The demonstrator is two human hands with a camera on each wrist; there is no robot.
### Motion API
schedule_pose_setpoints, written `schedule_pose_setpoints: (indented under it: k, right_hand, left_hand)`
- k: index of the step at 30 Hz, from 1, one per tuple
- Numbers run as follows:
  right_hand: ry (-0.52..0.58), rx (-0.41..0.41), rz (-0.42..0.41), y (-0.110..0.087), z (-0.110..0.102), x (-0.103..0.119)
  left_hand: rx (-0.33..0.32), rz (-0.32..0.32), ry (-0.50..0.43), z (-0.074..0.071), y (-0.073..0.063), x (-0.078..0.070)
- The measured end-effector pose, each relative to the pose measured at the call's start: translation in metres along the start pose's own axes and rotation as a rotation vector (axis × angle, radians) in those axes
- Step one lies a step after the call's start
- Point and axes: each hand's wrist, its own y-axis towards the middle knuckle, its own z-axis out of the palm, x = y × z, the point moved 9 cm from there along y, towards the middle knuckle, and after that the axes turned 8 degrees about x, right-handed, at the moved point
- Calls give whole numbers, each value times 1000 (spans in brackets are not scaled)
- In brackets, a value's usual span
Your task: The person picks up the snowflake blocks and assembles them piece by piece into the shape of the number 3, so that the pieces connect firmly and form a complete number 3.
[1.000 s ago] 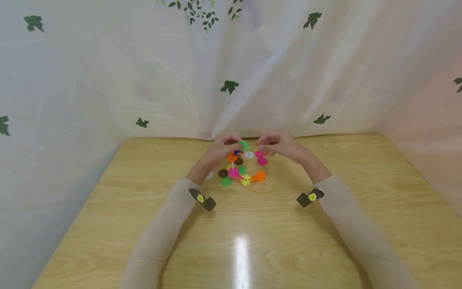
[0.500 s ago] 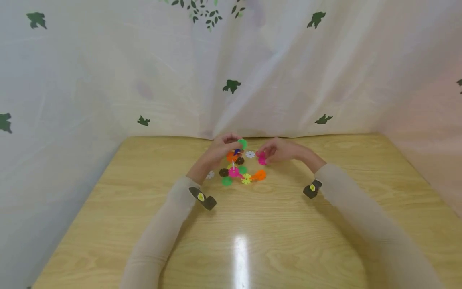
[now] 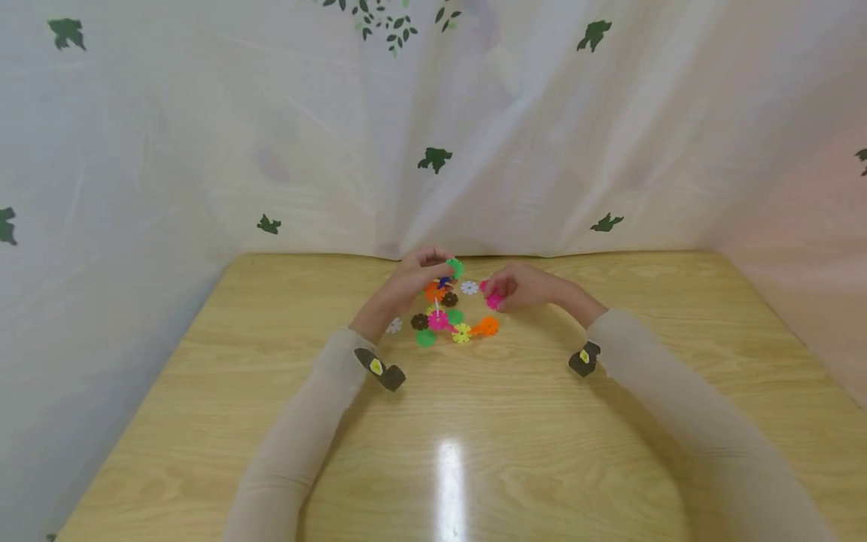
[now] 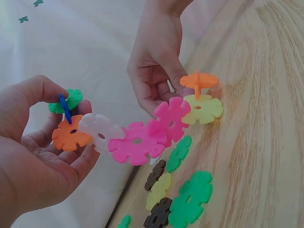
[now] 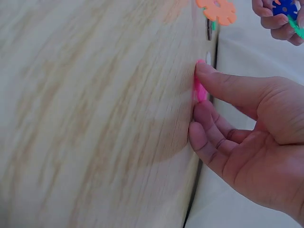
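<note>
My left hand holds one end of a chain of joined flower-shaped plastic discs, raised over the table. At that end a green disc, a blue disc and an orange disc lie between thumb and fingers. From there the chain runs through a white disc and pink discs to a yellow disc and another orange disc. Low at the tabletop, my right hand pinches a loose pink disc between thumb and fingertips.
Loose discs lie on the wooden table: a white one between the hands, and green, brown and yellow ones under the chain. A pale curtain hangs behind the table's far edge.
My right hand has come down and its thumb and fingers have closed on a pink disc at the table. My left hand stays nearly still with the chain.
</note>
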Motion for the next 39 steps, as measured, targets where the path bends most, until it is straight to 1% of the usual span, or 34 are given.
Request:
schedule_pose_setpoints:
  k: [4,6,9,15,18,20,23,26,30,35,39]
  right_hand:
    - [57,-18,42,-5,-1,1]
    - [105,-28,64,-7,-1,0]
    - [170,-73,81,-11,-4,-1]
    - [354,-198,61,-15,-14,5]
    - [428,-263,49,-16,-17,9]
    - [461,-313,34,-17,-19,13]
    - [500,-379,-9,-18,-21,19]
    - [508,-433,-61,-19,-22,28]
    - [469,-497,-110,-20,-24,35]
    - [412,-531,-129,-21,-24,42]
    - [389,-540,-141,-22,-25,47]
  left_hand:
    - [2,1,-5,0,0,-1]
    - [3,4,-10,1,0,-1]
    - [-1,1,-12,1,-1,-2]
    - [-13,-3,-14,1,-1,-2]
    - [-13,-5,-20,1,-1,-1]
    - [-11,-5,-23,1,-1,-1]
    - [-9,3,-20,2,-1,-1]
    - [-6,14,-19,3,-1,-2]
    - [-6,20,-20,3,-1,-1]
    - [-3,19,-11,5,0,0]
    - [14,26,-20,7,1,-1]
